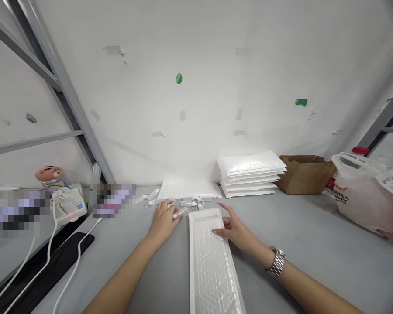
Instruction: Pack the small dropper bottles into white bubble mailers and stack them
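A long white bubble mailer lies flat on the grey table in front of me, reaching past the near edge of the view. Over its right edge is my right hand, thumb above the mailer and index finger stretched out, holding nothing. My left hand has its fingers closed around a small white tube-like piece, just left of the mailer's far end. Several similar small white pieces, some with thin cord loops, lie beyond that hand. Their exact kind is too small to tell.
At the back stand a stack of white bubble mailers and one flat mailer. To the right are a brown paper bag and a plastic carrier bag. White cables and a white power box are on the left.
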`<state>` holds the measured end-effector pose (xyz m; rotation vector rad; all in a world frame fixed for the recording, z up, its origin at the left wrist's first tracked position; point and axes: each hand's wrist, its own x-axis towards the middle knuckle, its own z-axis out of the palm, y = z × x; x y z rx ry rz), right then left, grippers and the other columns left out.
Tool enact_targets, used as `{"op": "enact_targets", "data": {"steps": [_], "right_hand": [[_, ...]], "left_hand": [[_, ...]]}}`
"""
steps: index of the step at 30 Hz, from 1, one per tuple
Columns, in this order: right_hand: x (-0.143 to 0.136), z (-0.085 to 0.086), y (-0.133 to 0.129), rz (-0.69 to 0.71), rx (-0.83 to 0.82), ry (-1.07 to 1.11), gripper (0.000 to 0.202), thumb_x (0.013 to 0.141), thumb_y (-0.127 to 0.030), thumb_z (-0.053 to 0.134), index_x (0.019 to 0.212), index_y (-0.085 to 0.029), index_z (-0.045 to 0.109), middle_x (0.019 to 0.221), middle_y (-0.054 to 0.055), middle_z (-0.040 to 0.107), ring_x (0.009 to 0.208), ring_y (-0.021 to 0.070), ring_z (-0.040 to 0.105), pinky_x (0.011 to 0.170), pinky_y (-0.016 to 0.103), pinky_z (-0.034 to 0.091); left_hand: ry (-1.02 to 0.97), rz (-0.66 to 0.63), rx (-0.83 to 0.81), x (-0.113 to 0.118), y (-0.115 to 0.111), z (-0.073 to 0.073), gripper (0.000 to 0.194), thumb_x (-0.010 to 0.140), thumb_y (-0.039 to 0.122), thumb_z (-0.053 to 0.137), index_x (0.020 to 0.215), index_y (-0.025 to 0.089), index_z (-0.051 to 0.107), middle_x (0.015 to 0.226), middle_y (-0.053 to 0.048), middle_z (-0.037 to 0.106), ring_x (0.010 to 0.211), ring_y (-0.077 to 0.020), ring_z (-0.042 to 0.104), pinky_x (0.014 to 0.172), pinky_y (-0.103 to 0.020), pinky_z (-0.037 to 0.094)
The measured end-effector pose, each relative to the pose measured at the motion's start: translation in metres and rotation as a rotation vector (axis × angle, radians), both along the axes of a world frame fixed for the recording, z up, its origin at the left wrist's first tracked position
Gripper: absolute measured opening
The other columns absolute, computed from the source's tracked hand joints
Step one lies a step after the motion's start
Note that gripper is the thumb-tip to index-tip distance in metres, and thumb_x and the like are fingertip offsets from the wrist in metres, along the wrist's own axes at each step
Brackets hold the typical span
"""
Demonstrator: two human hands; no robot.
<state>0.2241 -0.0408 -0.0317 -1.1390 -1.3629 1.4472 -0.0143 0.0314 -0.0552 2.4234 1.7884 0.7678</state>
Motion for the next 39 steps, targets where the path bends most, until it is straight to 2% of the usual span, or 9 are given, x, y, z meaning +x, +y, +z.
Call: {"op": "enact_targets", "data": {"steps": [2, 7, 12, 16, 18, 22, 26, 31, 39], "right_hand": [[0.001, -0.003, 0.001, -0.080, 0.060, -0.064, 0.071, 0.071, -0.032, 0.064, 0.128, -0.031, 0.023, 0.077, -0.004, 0.055, 0.068, 0.0139, 0.056, 0.066, 0.032, 0.045], [0.005, -0.010, 0.003, -0.070, 0.132, -0.253, 0.035, 0.075, -0.035, 0.057, 0.107, -0.027, 0.044, 0.068, -0.006, 0.045, 0.062, 0.0124, 0.047, 0.059, 0.027, 0.039], [0.004, -0.007, 0.002, -0.040, 0.096, -0.341, 0.034, 0.074, -0.030, 0.057, 0.107, -0.025, 0.050, 0.068, -0.004, 0.044, 0.064, 0.0135, 0.045, 0.061, 0.029, 0.039], [0.004, -0.005, 0.002, -0.039, 0.110, -0.439, 0.025, 0.073, -0.028, 0.058, 0.097, -0.023, 0.056, 0.063, -0.005, 0.037, 0.059, 0.0124, 0.039, 0.058, 0.028, 0.036], [0.004, -0.007, 0.002, -0.033, 0.116, -0.445, 0.024, 0.072, -0.027, 0.059, 0.096, -0.023, 0.056, 0.063, -0.005, 0.037, 0.059, 0.0124, 0.038, 0.057, 0.027, 0.034], [0.004, -0.014, 0.003, 0.021, 0.104, -0.410, 0.023, 0.071, -0.026, 0.061, 0.092, -0.023, 0.054, 0.064, -0.005, 0.038, 0.060, 0.0128, 0.039, 0.057, 0.027, 0.032], [0.004, -0.017, 0.003, 0.095, 0.077, -0.304, 0.023, 0.068, -0.027, 0.065, 0.087, -0.022, 0.052, 0.068, -0.004, 0.045, 0.064, 0.0133, 0.043, 0.059, 0.026, 0.034], [0.003, -0.010, 0.005, 0.222, 0.040, -0.128, 0.027, 0.065, -0.032, 0.069, 0.081, -0.021, 0.051, 0.071, -0.003, 0.047, 0.066, 0.0125, 0.044, 0.060, 0.026, 0.035], [0.002, -0.014, 0.004, 0.148, 0.094, -0.244, 0.027, 0.063, -0.034, 0.070, 0.081, -0.021, 0.055, 0.062, -0.006, 0.036, 0.061, 0.0115, 0.037, 0.056, 0.024, 0.031]], "left_hand": [[-0.030, 0.007, -0.008, 0.000, -0.001, 0.004, 0.014, 0.073, 0.032, 0.057, 0.078, 0.020, 0.061, 0.112, -0.009, 0.054, 0.110, -0.0277, 0.045, 0.090, -0.041, 0.037], [-0.217, 0.043, -0.082, -0.003, -0.004, 0.021, 0.020, 0.075, 0.038, 0.051, 0.082, 0.021, 0.057, 0.094, -0.006, 0.063, 0.093, -0.0237, 0.056, 0.080, -0.037, 0.042], [-0.592, 0.054, -0.230, 0.000, -0.008, 0.034, 0.029, 0.070, 0.047, 0.056, 0.084, 0.021, 0.056, 0.084, -0.003, 0.066, 0.079, -0.0198, 0.061, 0.071, -0.031, 0.045], [-0.810, -0.063, -0.358, 0.005, -0.012, 0.037, 0.034, 0.070, 0.041, 0.059, 0.093, 0.017, 0.057, 0.081, -0.003, 0.065, 0.066, -0.0170, 0.062, 0.069, -0.030, 0.046], [-0.737, -0.172, -0.359, 0.008, -0.017, 0.037, 0.029, 0.071, 0.035, 0.058, 0.095, 0.018, 0.061, 0.084, -0.004, 0.065, 0.070, -0.0171, 0.061, 0.072, -0.031, 0.046], [-0.400, -0.388, -0.264, 0.014, -0.027, 0.034, 0.025, 0.078, 0.027, 0.050, 0.097, 0.028, 0.066, 0.094, -0.002, 0.065, 0.087, -0.0182, 0.057, 0.080, -0.031, 0.043], [-0.191, -0.482, -0.190, 0.015, -0.030, 0.030, 0.026, 0.081, 0.026, 0.048, 0.100, 0.031, 0.066, 0.086, -0.003, 0.065, 0.088, -0.0191, 0.055, 0.083, -0.034, 0.041], [-0.151, -0.508, -0.200, 0.014, -0.030, 0.033, 0.024, 0.080, 0.025, 0.053, 0.097, 0.034, 0.067, 0.089, -0.001, 0.065, 0.091, -0.0195, 0.053, 0.090, -0.037, 0.034], [-0.219, -0.573, -0.305, 0.018, -0.034, 0.035, 0.021, 0.076, 0.026, 0.058, 0.093, 0.034, 0.069, 0.088, -0.001, 0.068, 0.096, -0.0218, 0.050, 0.094, -0.041, 0.031]]}}
